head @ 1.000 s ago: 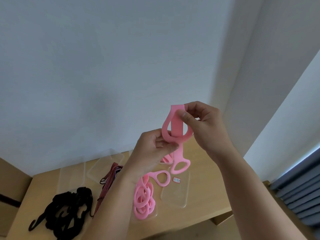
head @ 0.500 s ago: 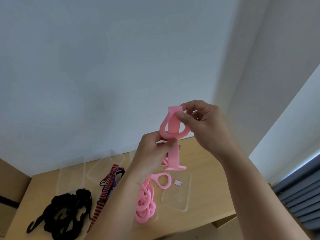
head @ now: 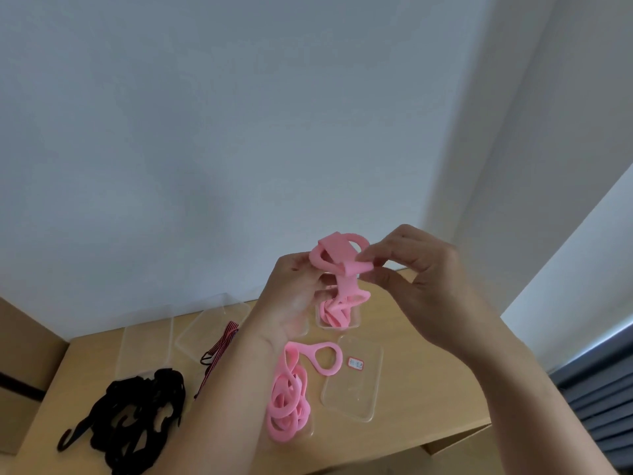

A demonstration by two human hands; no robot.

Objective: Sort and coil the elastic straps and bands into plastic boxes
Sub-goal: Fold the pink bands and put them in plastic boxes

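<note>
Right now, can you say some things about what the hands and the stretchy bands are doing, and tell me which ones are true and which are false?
1. The left hand and the right hand both hold one pink strap up in the air. True.
2. The black straps lie at the right end of the table. False: they lie at the left end.
3. A clear plastic piece with a small label lies beside the pink pile. True.
4. The right hand grips the striped strap. False: that strap lies on the table, and the right hand pinches the pink strap.
</note>
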